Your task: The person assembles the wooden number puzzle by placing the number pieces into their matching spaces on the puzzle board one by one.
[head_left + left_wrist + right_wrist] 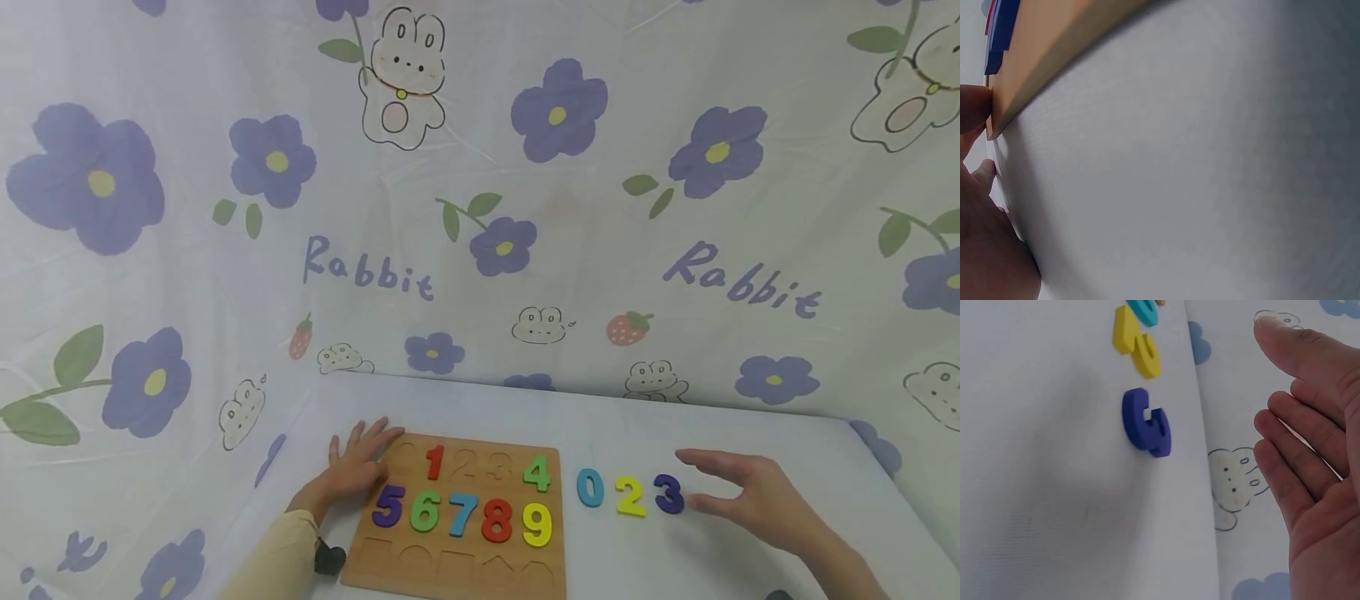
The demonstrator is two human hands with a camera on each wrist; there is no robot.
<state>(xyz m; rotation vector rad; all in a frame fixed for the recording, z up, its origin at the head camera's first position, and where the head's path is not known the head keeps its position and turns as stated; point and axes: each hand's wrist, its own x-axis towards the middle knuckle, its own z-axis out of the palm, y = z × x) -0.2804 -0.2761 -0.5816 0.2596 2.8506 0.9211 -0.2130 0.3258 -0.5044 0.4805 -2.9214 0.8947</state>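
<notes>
My left hand [360, 462] rests at the upper left corner of a wooden number puzzle board [465, 567], fingers spread; in the left wrist view its thumb touches the board's edge. My right hand [757, 500] hovers above the table with fingers apart and nothing between them, just right of a dark blue number 3 [670, 494]. A yellow 2 [631, 497] and a light blue 0 [590, 487] lie in a row to the left of the 3. In the right wrist view the relaxed fingers [1297, 444] are apart from the 3 [1141, 422].
On the board sit a red 1 [435, 462], a green 4 [537, 473] and a row of numbers from purple 5 [388, 507] to yellow 9 [537, 525]. Bare recesses show in its top and bottom rows. A rabbit-print curtain [480, 292] hangs behind the white table [622, 567].
</notes>
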